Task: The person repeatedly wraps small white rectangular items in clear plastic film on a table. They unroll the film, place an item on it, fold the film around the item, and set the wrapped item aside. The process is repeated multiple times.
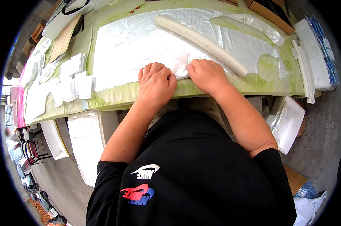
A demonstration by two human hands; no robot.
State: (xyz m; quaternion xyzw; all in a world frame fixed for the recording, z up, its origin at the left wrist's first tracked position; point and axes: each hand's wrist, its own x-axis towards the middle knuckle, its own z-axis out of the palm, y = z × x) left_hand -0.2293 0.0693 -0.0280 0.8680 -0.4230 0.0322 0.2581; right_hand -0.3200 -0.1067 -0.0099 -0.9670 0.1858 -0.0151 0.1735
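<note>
Between my hands is a small, thin whitish plastic bag (pixel 180 61), near the front edge of the table. My left hand (pixel 156 83) is closed at its left side, fingers curled down over it. The right hand (pixel 208 76) pinches its right edge between thumb and fingers. Beneath it spreads a large silvery-white plastic sheet (pixel 121 45). A long cream-coloured plastic pipe (pixel 200 43) lies slantwise across that sheet, just beyond my right hand. What the bag holds, if anything, I cannot make out.
Several flat white packets (pixel 77 63) lie at the left beside a cardboard piece (pixel 66 37). A green-patterned cloth (pixel 117 98) covers the table. Clear film (pixel 253 26) and an open cardboard box (pixel 272 15) are at the far right. White bins (pixel 86 143) stand below the front edge.
</note>
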